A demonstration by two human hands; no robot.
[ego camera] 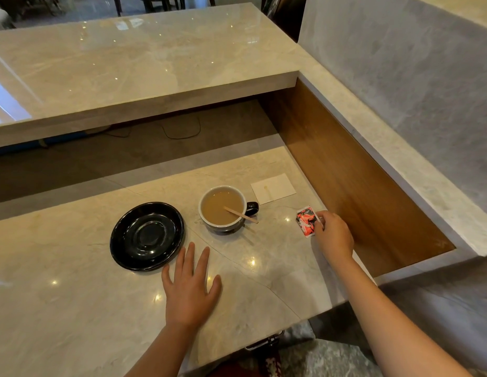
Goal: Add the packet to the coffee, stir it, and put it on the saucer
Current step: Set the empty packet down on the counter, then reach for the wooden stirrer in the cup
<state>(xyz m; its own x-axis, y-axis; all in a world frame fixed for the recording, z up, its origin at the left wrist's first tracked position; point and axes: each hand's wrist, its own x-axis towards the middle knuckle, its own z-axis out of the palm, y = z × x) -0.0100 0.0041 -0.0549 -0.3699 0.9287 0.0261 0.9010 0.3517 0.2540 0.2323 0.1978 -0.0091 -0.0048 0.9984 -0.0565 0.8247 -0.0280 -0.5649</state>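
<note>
A dark cup with a white inside holds milky coffee and stands mid-counter. A wooden stir stick leans in it, its end over the rim toward the right. An empty black saucer lies to the cup's left. A red, black and white packet lies on the counter to the cup's right. My right hand pinches the packet's right edge with thumb and fingers. My left hand rests flat on the counter, fingers spread, just below the saucer and cup.
A white paper napkin with a small stain lies behind the cup. A raised marble shelf runs across the back. A wooden side panel and a marble wall bound the right. The counter's front edge is near my arms.
</note>
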